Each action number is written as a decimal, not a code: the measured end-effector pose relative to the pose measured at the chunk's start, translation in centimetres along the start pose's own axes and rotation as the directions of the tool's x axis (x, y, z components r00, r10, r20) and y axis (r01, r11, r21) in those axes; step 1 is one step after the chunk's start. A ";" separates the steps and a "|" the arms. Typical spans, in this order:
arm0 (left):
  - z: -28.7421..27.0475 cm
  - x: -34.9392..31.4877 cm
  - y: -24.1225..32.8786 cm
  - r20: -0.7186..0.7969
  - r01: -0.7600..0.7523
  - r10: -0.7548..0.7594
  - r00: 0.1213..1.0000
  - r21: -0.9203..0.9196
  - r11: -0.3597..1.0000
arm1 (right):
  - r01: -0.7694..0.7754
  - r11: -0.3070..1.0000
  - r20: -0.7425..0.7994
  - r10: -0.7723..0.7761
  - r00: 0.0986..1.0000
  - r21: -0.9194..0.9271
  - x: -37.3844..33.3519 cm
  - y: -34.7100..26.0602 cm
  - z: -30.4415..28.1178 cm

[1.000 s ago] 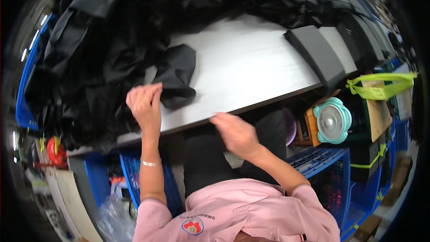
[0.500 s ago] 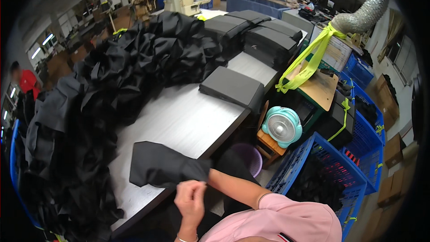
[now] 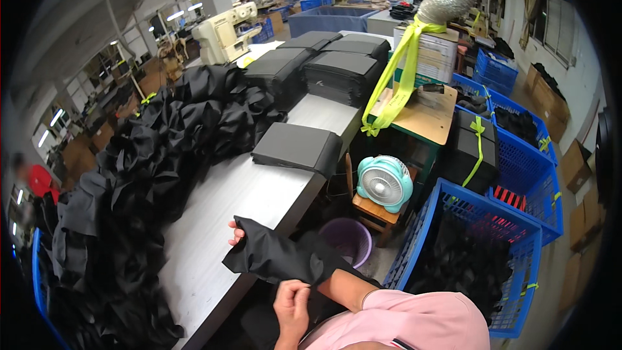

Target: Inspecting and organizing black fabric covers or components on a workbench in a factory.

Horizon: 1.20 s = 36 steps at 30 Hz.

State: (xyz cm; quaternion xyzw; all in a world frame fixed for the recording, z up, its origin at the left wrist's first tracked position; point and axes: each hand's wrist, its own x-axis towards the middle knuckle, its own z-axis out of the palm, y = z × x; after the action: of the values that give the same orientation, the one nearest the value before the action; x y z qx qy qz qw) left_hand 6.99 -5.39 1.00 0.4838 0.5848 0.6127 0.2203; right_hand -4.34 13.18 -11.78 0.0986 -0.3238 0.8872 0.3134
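A black fabric piece [image 3: 275,253], shaped like a sleeve or pouch, covers most of my right forearm and hand. Past its far left edge show a few fingertips of my right hand [image 3: 237,233], bent at the fabric's edge; the rest of that hand is hidden. My left hand [image 3: 291,308] is closed, pinching the near edge of the same piece close to my right forearm. The piece hangs over the near edge of the pale table [image 3: 214,220]. A neat stack of flat black pieces [image 3: 297,146] lies farther along the table.
Loose black fabric [image 3: 142,175] is heaped along the table's left side. More black stacks [image 3: 343,68] stand at the back. A turquoise fan [image 3: 385,183] sits on a wooden stool, with a purple basket [image 3: 346,240] beside it. A blue crate [image 3: 518,291] of black pieces is at right.
My right fingertips have come into view past the fabric's edge. The piece has drawn back toward me and crumpled, and my left hand has moved slightly right. The view has shifted.
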 end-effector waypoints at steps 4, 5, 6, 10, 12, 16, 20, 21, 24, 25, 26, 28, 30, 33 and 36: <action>-2.3 4.2 -3.3 -0.385 0.032 0.051 0.922 0.207 0.978 | 0.138 0.701 0.003 -0.190 0.982 -0.699 -1.7 0.3 0.6; -3.3 5.7 -4.8 -0.451 0.028 0.099 0.887 0.267 0.963 | 0.074 0.613 -0.016 -0.140 0.990 -0.787 -2.3 0.2 1.3; -4.5 7.2 -6.5 -0.498 -0.024 0.201 0.844 0.339 0.941 | -0.018 0.548 -0.081 -0.091 0.993 -0.836 -3.2 0.3 2.6; -11.0 12.9 -12.0 -0.569 -0.052 0.187 0.801 0.245 0.968 | -0.014 0.751 -0.094 -0.064 0.994 -0.660 -6.5 -0.6 10.1; -15.0 14.9 -13.3 -0.640 0.010 0.209 0.739 0.321 0.947 | 0.029 0.687 -0.006 -0.049 0.999 -0.726 -9.2 -2.6 12.5; -21.0 15.4 -11.9 -0.714 -0.018 0.170 0.679 0.216 0.976 | -0.184 0.758 0.102 0.314 0.944 -0.626 -14.6 -7.0 13.8; -18.8 13.3 -6.5 -0.619 -0.205 0.118 0.777 -0.071 0.976 | -0.301 0.828 -0.229 0.215 0.950 -0.472 -15.0 -10.4 12.5; -17.3 12.6 -4.5 -0.597 -0.170 0.145 0.789 0.015 0.985 | -0.128 0.725 -0.240 -0.053 0.969 -0.677 -14.6 -10.6 12.6; -10.8 10.6 0.6 -0.370 -0.168 0.231 0.900 0.194 0.966 | 0.089 0.246 -0.049 -0.505 0.862 -0.965 -12.3 -10.9 13.3; -8.4 9.7 1.9 -0.286 -0.109 0.148 0.947 0.150 0.983 | 0.169 0.050 0.109 -0.581 0.806 -0.984 -11.4 -10.9 13.6; -6.3 8.8 3.0 -0.197 -0.087 0.107 0.975 0.108 0.990 | 0.139 0.024 0.098 -0.591 0.801 -0.990 -10.7 -11.1 13.6; -3.3 7.2 4.5 -0.055 -0.205 0.217 0.975 0.170 0.964 | 0.136 -0.109 0.174 -0.627 0.760 -0.985 -9.6 -11.8 13.2; -2.6 6.4 5.1 -0.054 -0.270 0.293 0.955 0.261 0.927 | 0.039 0.178 -0.061 -0.521 0.851 -0.983 -9.3 -13.0 12.2; -4.5 6.2 4.3 -0.242 -0.270 0.337 0.910 0.273 0.923 | -0.073 0.499 -0.259 -0.316 0.912 -0.864 -10.5 -14.6 11.6; -7.3 6.6 2.8 -0.351 -0.245 0.388 0.852 0.387 0.889 | -0.338 0.928 -0.238 0.296 0.925 -0.158 -12.3 -15.7 13.1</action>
State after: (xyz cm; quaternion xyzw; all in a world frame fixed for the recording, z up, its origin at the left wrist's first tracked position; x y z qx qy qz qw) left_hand -1.29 -4.18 6.97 0.4615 0.6226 0.6241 -0.0994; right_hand 14.65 8.10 1.77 -0.0809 -0.3862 0.8955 0.2059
